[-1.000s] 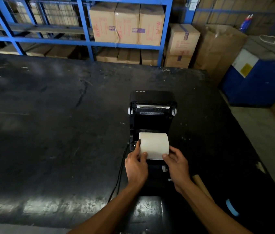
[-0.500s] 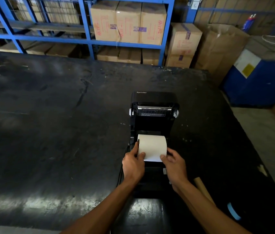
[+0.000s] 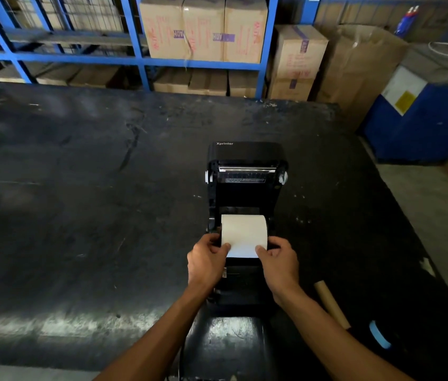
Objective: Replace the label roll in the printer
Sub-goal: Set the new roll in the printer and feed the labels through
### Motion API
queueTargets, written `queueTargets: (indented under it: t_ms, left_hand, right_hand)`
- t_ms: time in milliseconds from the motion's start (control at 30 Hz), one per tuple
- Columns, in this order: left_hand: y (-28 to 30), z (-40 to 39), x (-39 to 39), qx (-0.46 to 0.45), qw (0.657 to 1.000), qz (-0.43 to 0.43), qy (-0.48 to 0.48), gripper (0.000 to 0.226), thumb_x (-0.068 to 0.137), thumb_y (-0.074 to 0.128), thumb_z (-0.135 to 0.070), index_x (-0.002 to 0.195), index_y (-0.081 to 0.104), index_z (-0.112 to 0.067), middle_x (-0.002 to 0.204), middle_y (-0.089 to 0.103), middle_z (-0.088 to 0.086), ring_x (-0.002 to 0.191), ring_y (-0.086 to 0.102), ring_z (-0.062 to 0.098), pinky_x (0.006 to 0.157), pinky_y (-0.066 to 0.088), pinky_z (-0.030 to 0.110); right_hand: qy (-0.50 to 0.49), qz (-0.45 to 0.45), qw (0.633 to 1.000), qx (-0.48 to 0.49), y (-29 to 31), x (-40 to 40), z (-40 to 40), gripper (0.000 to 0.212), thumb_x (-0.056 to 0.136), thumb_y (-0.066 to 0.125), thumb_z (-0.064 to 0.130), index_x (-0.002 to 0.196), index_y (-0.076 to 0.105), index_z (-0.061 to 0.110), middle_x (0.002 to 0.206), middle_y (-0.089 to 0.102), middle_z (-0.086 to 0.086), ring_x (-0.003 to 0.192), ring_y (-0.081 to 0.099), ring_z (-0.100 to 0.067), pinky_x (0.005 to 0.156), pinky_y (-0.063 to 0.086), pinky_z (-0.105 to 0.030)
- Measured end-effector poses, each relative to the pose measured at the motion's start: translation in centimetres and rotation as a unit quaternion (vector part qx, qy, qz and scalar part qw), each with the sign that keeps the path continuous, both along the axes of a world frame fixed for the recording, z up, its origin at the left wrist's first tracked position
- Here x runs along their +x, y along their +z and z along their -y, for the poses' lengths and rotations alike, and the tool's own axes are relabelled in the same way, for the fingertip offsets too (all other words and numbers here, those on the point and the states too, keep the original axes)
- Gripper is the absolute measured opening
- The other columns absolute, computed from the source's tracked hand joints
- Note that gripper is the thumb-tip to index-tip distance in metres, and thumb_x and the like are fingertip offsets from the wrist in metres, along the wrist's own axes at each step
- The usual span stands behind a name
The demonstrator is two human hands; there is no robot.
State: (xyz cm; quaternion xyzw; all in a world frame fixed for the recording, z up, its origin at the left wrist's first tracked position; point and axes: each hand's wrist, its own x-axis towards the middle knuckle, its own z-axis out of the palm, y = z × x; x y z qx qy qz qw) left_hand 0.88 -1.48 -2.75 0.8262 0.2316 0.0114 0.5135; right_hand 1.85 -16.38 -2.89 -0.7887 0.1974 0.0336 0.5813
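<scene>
1. Printer (image 3: 246, 185) sits on the black desk (image 3: 79, 215), lid open, toward the desk's right side.
2. White label roll (image 3: 244, 232) is seated in the printer's open bay, loose end pulled toward the near edge.
3. Left hand (image 3: 206, 264) pinches the paper's left corner; right hand (image 3: 279, 264) pinches the right corner.
4. Cardboard tube (image 3: 331, 303) lies on the desk right of the right forearm, blue tape roll (image 3: 380, 334) just beyond, near the right edge.

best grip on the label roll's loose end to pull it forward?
Pinch the two near corners of the loose end, coming from the near side. The label roll lies crosswise in the open printer, and left hand and right hand already hold those corners.
</scene>
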Motion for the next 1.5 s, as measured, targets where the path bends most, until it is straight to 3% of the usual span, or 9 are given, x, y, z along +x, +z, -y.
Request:
queueTargets:
  t_ms: [67,200,400,667,767,900,1100,1300,1500]
  left_hand:
    - [0.0,-0.2,-0.2,-0.027,0.999,-0.022,0.026,0.025,0.082,0.071,-0.036,0.099,0.065,-0.018,0.078,0.069,-0.004,0.080,0.067,0.018,0.071,0.056,0.033]
    - [-0.4,-1.0,-0.1,-0.089,0.994,-0.060,0.007,0.030,0.079,0.072,-0.044,0.076,0.066,-0.015,0.062,0.071,0.001,0.058,0.066,0.018,0.059,0.057,0.032]
    - [0.8,-1.5,0.2,-0.230,0.970,-0.078,0.004,0.015,0.082,0.076,-0.012,0.090,0.072,0.000,0.058,0.058,0.003,0.044,0.048,0.010,0.047,0.046,0.024]
    - [-0.3,-2.4,0.3,-0.069,0.994,-0.058,-0.055,0.007,0.080,0.079,-0.025,0.077,0.076,-0.019,0.079,0.073,-0.007,0.074,0.065,0.004,0.072,0.052,0.023]
    - [-0.4,-2.2,0.0,-0.004,0.995,-0.068,-0.070,0.015,0.080,0.078,-0.026,0.067,0.073,-0.021,0.071,0.070,-0.012,0.069,0.064,0.002,0.061,0.046,0.018]
    - [-0.5,-2.0,-0.1,0.040,0.994,-0.079,-0.067,0.017,0.080,0.078,-0.030,0.066,0.072,-0.022,0.069,0.070,-0.012,0.065,0.065,0.002,0.052,0.044,0.018]
    - [-1.1,-1.8,-0.5,0.067,0.994,-0.069,-0.050,0.011,0.076,0.078,-0.037,0.071,0.077,-0.028,0.073,0.074,-0.008,0.071,0.068,0.007,0.060,0.052,0.024]
    - [-2.0,-1.3,-1.7,0.010,0.999,0.037,-0.007,0.006,0.077,0.080,-0.030,0.080,0.080,-0.024,0.073,0.076,-0.010,0.068,0.071,0.008,0.069,0.061,0.032]
    - [-2.9,-1.6,-2.1,0.055,0.995,0.081,-0.027,0.008,0.079,0.079,-0.026,0.085,0.080,-0.021,0.080,0.077,-0.008,0.067,0.071,0.007,0.068,0.061,0.030]
  right_hand:
    - [-0.013,-0.033,0.996,0.077,0.6,0.0,0.1,0.030,0.088,0.067,0.015,0.116,0.058,0.011,0.094,0.069,-0.009,0.082,0.066,-0.020,0.074,0.057,-0.039]
    - [0.024,-0.099,0.983,0.152,2.2,0.4,1.8,0.018,0.088,0.067,0.013,0.106,0.065,0.010,0.087,0.065,-0.002,0.070,0.054,-0.010,0.057,0.043,-0.023]
    - [0.128,-0.148,0.975,0.107,2.9,1.5,3.6,0.009,0.087,0.069,0.024,0.092,0.069,0.016,0.082,0.061,0.003,0.071,0.048,-0.011,0.061,0.036,-0.025]
    - [0.169,-0.041,0.985,-0.008,0.9,1.3,4.2,0.009,0.086,0.070,0.020,0.090,0.073,0.012,0.089,0.069,0.002,0.088,0.063,-0.013,0.074,0.044,-0.023]
    - [0.178,-0.008,0.979,-0.103,0.0,1.0,4.1,0.011,0.086,0.071,0.023,0.087,0.074,0.012,0.082,0.064,0.004,0.080,0.059,-0.013,0.069,0.044,-0.024]
    - [0.170,0.023,0.969,-0.178,-1.2,0.8,3.8,0.011,0.082,0.073,0.029,0.074,0.068,0.027,0.081,0.057,0.007,0.091,0.060,-0.026,0.083,0.050,-0.041]
    - [0.155,0.032,0.971,-0.179,-2.2,0.7,3.8,0.009,0.082,0.073,0.030,0.081,0.073,0.021,0.085,0.060,0.000,0.093,0.060,-0.027,0.084,0.051,-0.042]
    - [0.122,0.124,0.975,-0.137,-2.0,-0.3,3.7,0.009,0.083,0.073,0.024,0.079,0.073,0.016,0.071,0.058,0.004,0.078,0.053,-0.021,0.074,0.045,-0.039]
    - [0.136,0.121,0.969,-0.165,-2.1,-0.1,3.6,0.007,0.082,0.074,0.026,0.084,0.076,0.019,0.070,0.052,0.007,0.081,0.050,-0.021,0.070,0.041,-0.033]
